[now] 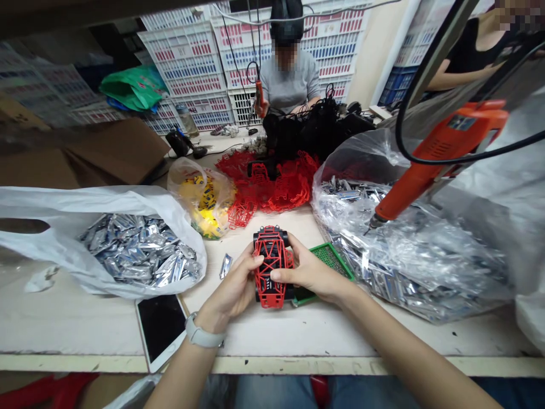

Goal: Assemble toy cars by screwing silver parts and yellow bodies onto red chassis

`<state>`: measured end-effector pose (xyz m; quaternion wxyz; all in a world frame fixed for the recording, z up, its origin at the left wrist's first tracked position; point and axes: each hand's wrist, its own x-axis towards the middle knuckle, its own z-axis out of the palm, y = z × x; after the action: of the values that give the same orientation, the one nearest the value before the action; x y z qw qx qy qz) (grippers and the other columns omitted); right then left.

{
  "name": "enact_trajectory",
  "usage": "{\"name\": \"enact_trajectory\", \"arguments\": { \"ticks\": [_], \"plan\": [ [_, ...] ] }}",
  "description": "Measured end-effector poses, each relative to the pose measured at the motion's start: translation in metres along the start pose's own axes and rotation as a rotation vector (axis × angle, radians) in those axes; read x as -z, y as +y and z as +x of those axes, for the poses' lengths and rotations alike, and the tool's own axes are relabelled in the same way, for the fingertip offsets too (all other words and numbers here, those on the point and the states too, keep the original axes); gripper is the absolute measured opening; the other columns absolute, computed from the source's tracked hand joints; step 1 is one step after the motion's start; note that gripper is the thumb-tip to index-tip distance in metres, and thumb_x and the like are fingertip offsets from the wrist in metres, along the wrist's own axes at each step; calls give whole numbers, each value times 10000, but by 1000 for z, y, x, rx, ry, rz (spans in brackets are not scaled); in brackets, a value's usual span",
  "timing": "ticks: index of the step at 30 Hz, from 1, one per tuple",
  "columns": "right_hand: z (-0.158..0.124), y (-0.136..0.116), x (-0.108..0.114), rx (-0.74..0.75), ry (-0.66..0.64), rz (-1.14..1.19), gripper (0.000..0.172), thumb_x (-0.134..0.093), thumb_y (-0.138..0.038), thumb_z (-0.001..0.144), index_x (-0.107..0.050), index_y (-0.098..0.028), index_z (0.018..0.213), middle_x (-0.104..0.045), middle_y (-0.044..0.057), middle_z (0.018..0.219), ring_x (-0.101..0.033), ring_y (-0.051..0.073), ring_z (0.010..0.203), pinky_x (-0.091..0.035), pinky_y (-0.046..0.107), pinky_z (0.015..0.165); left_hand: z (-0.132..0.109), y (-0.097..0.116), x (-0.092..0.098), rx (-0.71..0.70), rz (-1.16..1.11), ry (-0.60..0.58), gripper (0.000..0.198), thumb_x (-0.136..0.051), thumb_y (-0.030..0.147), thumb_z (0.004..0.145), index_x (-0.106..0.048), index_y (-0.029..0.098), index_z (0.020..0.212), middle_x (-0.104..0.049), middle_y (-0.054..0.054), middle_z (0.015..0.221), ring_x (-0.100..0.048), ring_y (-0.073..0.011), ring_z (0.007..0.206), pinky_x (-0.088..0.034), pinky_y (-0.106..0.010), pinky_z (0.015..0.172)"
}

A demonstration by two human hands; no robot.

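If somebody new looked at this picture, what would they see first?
Probably the red-and-black plastic toy car, held in the middle by the left hand and right hand. Beyond it lies a bright heap of red plastic frames, and on the right a big orange electric screwdriver hangs over a clear plastic bag of silvery packets.

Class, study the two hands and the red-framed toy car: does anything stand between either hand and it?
Nothing visible does: the left hand and right hand both grip the red-framed toy car directly. The green tray, partly hidden by the right hand, isn't between them.
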<state>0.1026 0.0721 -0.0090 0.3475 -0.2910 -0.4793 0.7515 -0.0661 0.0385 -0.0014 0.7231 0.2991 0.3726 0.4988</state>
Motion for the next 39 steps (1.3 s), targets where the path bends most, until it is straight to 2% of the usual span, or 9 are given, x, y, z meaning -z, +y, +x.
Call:
{"name": "enact_trajectory", "arguments": {
  "ticks": [5, 11, 15, 22, 28, 32, 39],
  "plan": [
    [0, -1, 3, 28, -49, -40, 858, -923, -373, 686, -459, -241, 1396, -670, 86, 1308, -652, 247, 1165, -549, 449, 1040, -1, 1, 1, -2, 21, -6, 649, -883, 330, 715, -621, 182, 1289, -750, -121, 1214, -704, -318, 1139, -571, -404, 968],
    [0, -1, 4, -6, -22, -56, 696, -855, -324, 718, -525, -234, 1323, -642, 79, 1300, -611, 266, 1234, -466, 474, 1141, 3, -2, 2, 10, 43, 8, 673, -911, 342, 684, -614, 147, 1256, -761, -151, 1174, -739, -316, 1037, -608, -377, 851],
    [1, -1, 4, -12, -3, -54, 610, -817, -322, 737, -554, -216, 1277, -644, 84, 1287, -607, 264, 1234, -457, 465, 1145, 4, -3, 1, 8, 31, 7, 647, -912, 367, 697, -625, 146, 1233, -766, -147, 1165, -741, -310, 1036, -599, -392, 892],
    [3, 0, 6, 9, -19, -74, 555, -796, -394, 791, -580, -222, 1272, -681, 78, 1245, -645, 257, 1171, -525, 429, 1047, 3, -3, -2, 15, -8, 21, 619, -915, 385, 695, -644, 157, 1202, -772, -135, 1150, -725, -323, 1081, -581, -423, 944],
    [3, 0, 6, 28, -35, -50, 634, -845, -459, 772, -579, -229, 1299, -663, 90, 1315, -618, 278, 1257, -459, 478, 1154, 3, -5, 0, 14, -7, 48, 529, -831, 343, 762, -657, 152, 1224, -769, -118, 1160, -703, -318, 1127, -557, -440, 994],
    [2, -1, 5, 28, -48, -51, 706, -879, -460, 741, -563, -233, 1330, -663, 86, 1307, -612, 273, 1262, -457, 486, 1162, 2, -4, -1, 11, -17, 27, 516, -805, 318, 772, -655, 149, 1236, -758, -120, 1197, -681, -324, 1182, -547, -447, 1021],
    [2, 1, 10, 11, -37, -83, 645, -879, -385, 744, -575, -226, 1291, -652, 87, 1331, -598, 280, 1284, -437, 507, 1182, 3, -6, 1, 32, -11, 15, 595, -856, 309, 740, -614, 155, 1261, -758, -139, 1192, -718, -330, 1106, -577, -470, 977]
  ]
}}
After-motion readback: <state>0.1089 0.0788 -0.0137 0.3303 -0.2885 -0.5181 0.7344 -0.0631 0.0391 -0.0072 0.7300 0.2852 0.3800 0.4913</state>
